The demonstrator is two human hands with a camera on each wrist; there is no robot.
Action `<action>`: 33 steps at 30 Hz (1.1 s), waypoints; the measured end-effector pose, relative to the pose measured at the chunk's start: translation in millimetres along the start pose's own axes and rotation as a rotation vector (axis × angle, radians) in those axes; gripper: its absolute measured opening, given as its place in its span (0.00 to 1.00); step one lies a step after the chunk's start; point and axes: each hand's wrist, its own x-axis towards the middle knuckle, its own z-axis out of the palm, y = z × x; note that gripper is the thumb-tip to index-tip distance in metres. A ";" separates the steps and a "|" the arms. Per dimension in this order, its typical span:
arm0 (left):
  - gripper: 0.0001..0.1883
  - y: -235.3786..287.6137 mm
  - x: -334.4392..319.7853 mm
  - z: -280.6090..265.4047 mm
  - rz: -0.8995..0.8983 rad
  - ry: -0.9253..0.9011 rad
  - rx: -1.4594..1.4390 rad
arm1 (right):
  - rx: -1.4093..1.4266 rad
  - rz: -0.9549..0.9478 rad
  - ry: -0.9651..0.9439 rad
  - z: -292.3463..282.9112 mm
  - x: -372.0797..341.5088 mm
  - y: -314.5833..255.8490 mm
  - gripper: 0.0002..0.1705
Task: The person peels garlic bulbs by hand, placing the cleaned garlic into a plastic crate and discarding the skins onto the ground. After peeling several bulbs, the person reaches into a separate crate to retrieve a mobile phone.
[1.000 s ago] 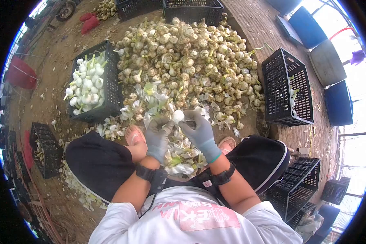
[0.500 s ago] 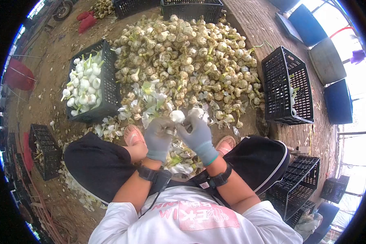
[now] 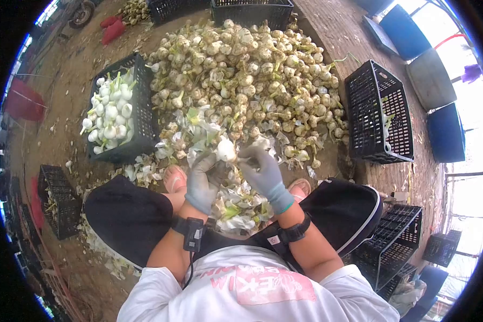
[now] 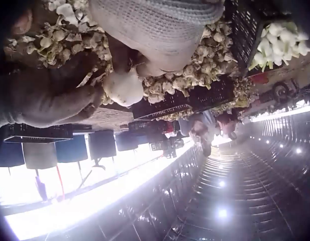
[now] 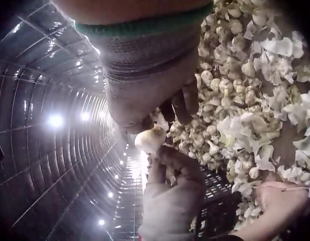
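Note:
A white peeled garlic bulb (image 3: 226, 151) is between the two gloved hands, above scattered skins (image 3: 233, 209). The left hand (image 3: 201, 185) pinches the bulb at its side; in the left wrist view the bulb (image 4: 124, 88) hangs at that hand's fingertips. The right hand (image 3: 264, 174) has its fingers curled beside the bulb, and in the right wrist view its fingertips (image 5: 157, 118) pinch the bulb's root side or skin. Beyond the hands lies a large heap of unpeeled garlic (image 3: 241, 70).
A black crate (image 3: 145, 107) of white bulbs stands left of the heap. Another crate (image 3: 378, 112) with a few bulbs stands at the right. Bare feet in sandals (image 3: 175, 180) and crossed legs flank the skins. Empty crates (image 3: 389, 241) stand at the lower right.
The left hand has turned and shifted slightly left, and the bulb has moved left with it, showing more of its white side. The right hand's fingers have drawn slightly away from the left hand.

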 end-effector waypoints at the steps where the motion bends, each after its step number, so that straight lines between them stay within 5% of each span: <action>1: 0.09 -3.4 6.9 -4.9 -0.004 0.036 0.017 | 0.001 0.000 0.001 5.1 -1.7 -3.6 0.16; 3: 0.09 -4.7 3.5 -4.3 0.029 -0.041 0.129 | -0.322 0.013 0.013 10.1 -4.2 -7.6 0.20; 7: 0.09 1.2 -5.5 4.7 0.083 -0.160 0.549 | -0.341 0.088 -0.043 0.2 3.6 -3.6 0.24; 14: 0.09 -1.7 -9.0 10.0 0.096 -0.088 0.545 | -0.253 0.079 -0.087 -5.4 4.2 -8.3 0.21; 16: 0.09 -5.0 -6.2 8.5 0.352 -0.111 0.968 | -0.342 0.071 -0.109 -4.8 1.7 -10.8 0.20; 19: 0.08 -4.8 1.7 -0.8 0.542 -0.232 1.054 | -0.400 0.114 -0.128 -1.8 -0.1 -0.5 0.21; 21: 0.08 -3.2 2.6 -3.6 0.537 -0.209 1.083 | -0.368 -0.089 -0.028 -1.0 -1.3 8.5 0.14; 26: 0.08 -5.3 3.6 -6.5 0.431 -0.142 0.954 | -0.329 -0.041 -0.015 -1.5 -2.2 -0.7 0.12; 28: 0.09 -6.9 7.4 -7.8 0.607 -0.203 1.144 | -0.302 -0.044 -0.002 -1.3 -4.3 -1.1 0.11; 29: 0.09 -7.8 7.1 -9.1 0.607 -0.205 1.143 | -0.320 -0.023 0.013 0.1 -5.5 3.8 0.12; 31: 0.09 -3.7 -4.3 4.0 0.226 -0.161 0.672 | -0.339 -0.006 0.027 -0.6 -3.1 9.7 0.13; 33: 0.09 1.3 -7.6 7.6 0.094 -0.136 0.508 | -0.371 0.260 0.116 -9.0 4.2 16.2 0.21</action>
